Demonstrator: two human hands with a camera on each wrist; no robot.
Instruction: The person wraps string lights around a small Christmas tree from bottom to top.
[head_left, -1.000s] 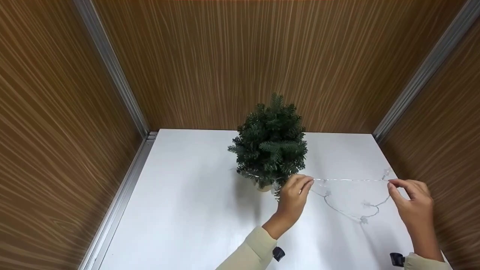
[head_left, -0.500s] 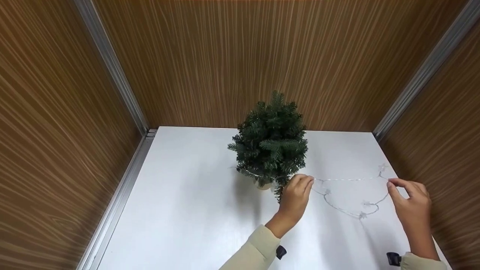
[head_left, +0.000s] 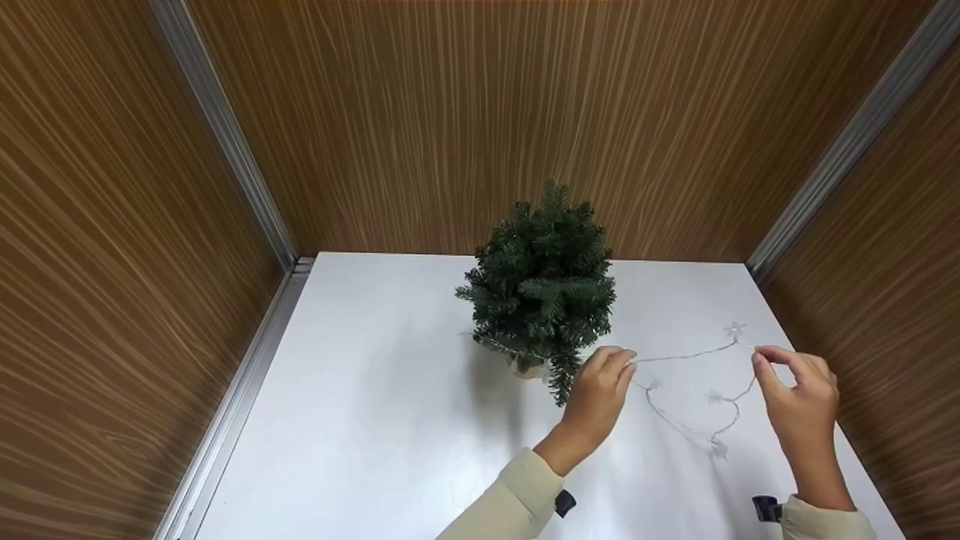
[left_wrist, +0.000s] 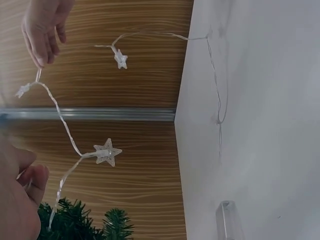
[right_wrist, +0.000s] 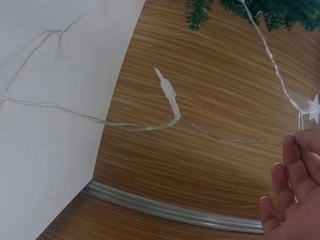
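A clear string of star lights (head_left: 686, 356) runs from the small artificial Christmas tree (head_left: 544, 289) toward the right. My left hand (head_left: 596, 397), beside the tree's lower right branches, appears to pinch the wire between thumb and fingers; the exact contact is partly hidden. Farther right, my right hand (head_left: 799, 397) pinches the wire with thumb and index finger, the other fingers loosely bent. A star light (left_wrist: 107, 152) hangs on the slack span between the hands. Below the right hand, the loose length carries another star light (right_wrist: 168, 90) and trails down to the table.
The white table (head_left: 322, 420) stands between wood-grain panels (head_left: 420, 127) with metal corner rails. A clear, box-like object (left_wrist: 228, 220) is on the table in the left wrist view. The tree's pale base (head_left: 527, 369) shows under its branches.
My right hand has moved left, closer to the left hand. The stretch of wire between them has gone from taut to slack, and the hanging loop has shifted left with it.
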